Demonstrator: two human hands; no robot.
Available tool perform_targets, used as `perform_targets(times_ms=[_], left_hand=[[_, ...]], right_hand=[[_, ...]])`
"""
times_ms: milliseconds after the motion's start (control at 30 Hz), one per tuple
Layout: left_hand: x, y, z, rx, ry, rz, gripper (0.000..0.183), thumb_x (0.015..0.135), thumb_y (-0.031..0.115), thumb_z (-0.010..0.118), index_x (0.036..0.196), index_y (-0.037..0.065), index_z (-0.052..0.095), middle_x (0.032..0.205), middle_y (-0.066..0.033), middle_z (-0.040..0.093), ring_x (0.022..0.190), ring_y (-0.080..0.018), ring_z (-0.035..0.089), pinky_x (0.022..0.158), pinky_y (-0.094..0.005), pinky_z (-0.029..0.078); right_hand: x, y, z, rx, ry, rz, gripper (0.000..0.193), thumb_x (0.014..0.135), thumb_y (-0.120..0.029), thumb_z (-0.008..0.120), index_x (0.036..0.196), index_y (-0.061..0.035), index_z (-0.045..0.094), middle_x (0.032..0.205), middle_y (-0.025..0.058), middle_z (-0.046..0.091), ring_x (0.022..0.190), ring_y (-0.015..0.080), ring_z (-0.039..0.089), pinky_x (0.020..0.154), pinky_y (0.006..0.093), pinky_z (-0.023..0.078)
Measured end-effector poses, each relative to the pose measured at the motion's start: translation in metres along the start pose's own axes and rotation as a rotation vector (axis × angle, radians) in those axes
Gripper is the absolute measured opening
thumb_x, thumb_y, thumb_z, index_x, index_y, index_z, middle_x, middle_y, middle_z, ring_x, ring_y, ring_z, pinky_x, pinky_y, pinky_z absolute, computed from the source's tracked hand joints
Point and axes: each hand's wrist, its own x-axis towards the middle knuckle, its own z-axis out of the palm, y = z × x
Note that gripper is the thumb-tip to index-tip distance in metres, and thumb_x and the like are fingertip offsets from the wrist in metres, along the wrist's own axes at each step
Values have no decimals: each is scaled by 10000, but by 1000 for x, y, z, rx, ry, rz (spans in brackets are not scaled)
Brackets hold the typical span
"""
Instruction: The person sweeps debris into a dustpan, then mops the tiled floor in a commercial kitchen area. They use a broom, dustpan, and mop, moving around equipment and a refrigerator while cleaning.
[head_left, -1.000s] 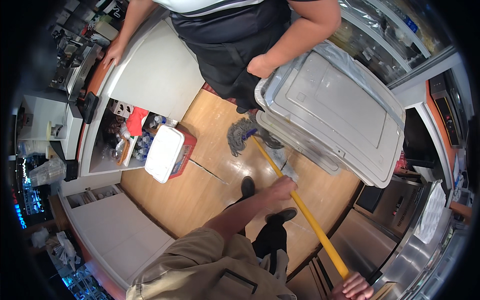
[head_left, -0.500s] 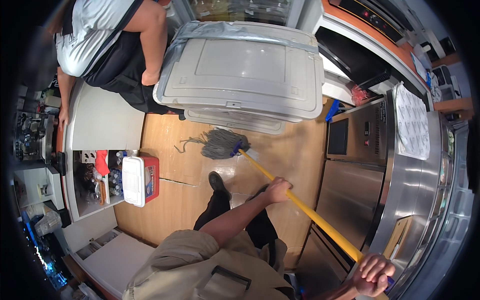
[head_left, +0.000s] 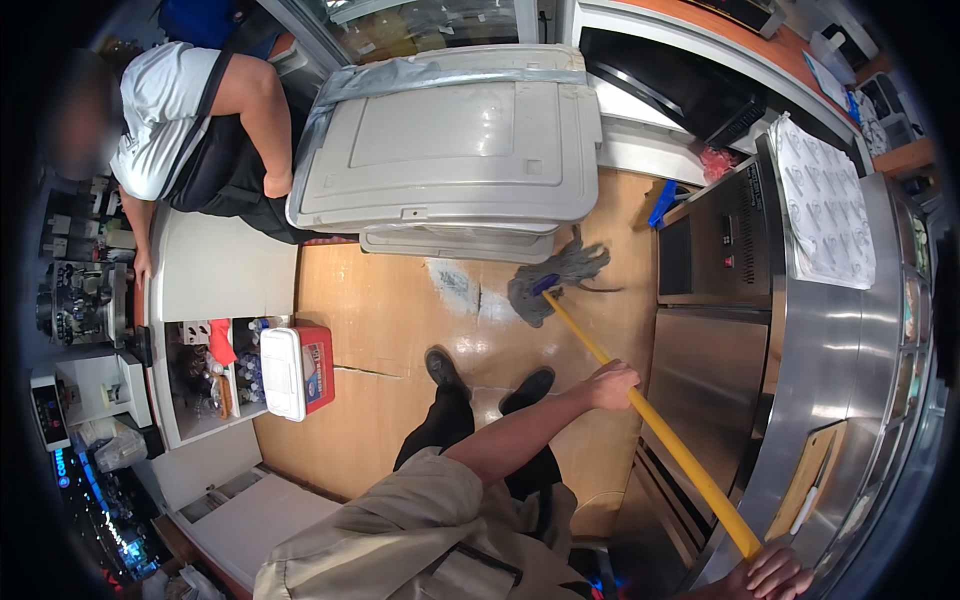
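Observation:
A long yellow mop handle (head_left: 690,455) slants from the lower right toward the floor. My left hand (head_left: 612,385) is wrapped round its middle. Near its upper end, my right hand (head_left: 772,575) grips it with curled fingers, partly cut off by the picture's dark rim. The grey string mop head (head_left: 562,277) lies on the wood-look floor (head_left: 390,310), its strands spread out beside a grey plastic bin's right front corner. A dark blue clamp joins head and handle.
A large grey lidded bin (head_left: 440,150) with tape stands ahead. Beside it at left sits another person (head_left: 180,130), one hand on the counter edge. A red-and-white cooler box (head_left: 300,372) stands by the open cabinet. Steel refrigerator doors (head_left: 705,375) line the right. A worn patch (head_left: 455,287) marks the floor.
The mop head has swept to the right across the floor, uncovering a worn patch. Both hands have shifted right with the handle, and the view has turned slightly.

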Motion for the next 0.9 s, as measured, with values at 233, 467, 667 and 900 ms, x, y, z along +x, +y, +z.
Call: perform_targets(times_ms=[233, 467, 667, 900], left_hand=[[-159, -128, -52, 154, 273, -109, 199, 665, 225, 687, 684, 62, 573, 732, -139, 608, 783, -371, 606, 712, -476, 483], [-329, -187, -126, 347, 284, -820, 264, 712, 186, 815, 834, 43, 629, 865, -213, 629, 891, -394, 616, 806, -474, 500], [-247, -127, -69, 366, 741, -622, 279, 712, 190, 805, 698, 24, 581, 739, -205, 595, 764, -398, 594, 706, -474, 480], [-85, 36, 17, -94, -8, -60, 236, 773, 228, 700, 659, 38, 618, 672, -187, 617, 737, -384, 633, 689, -479, 491]], right_hand=[[-41, 116, 38, 332, -199, 258, 350, 847, -146, 624, 602, -111, 377, 453, 7, 461, 368, 134, 449, 366, 276, 403], [-110, 216, 120, 410, -425, 545, 181, 797, 44, 533, 665, -17, 425, 642, 90, 488, 602, 223, 509, 608, 345, 443], [-44, 154, 78, 252, -482, 526, 244, 799, -45, 562, 602, -29, 418, 586, 80, 495, 542, 240, 516, 577, 352, 456], [34, -5, -4, 257, -259, 43, 290, 889, -145, 616, 673, -115, 424, 529, 4, 530, 489, 159, 561, 537, 318, 557]])
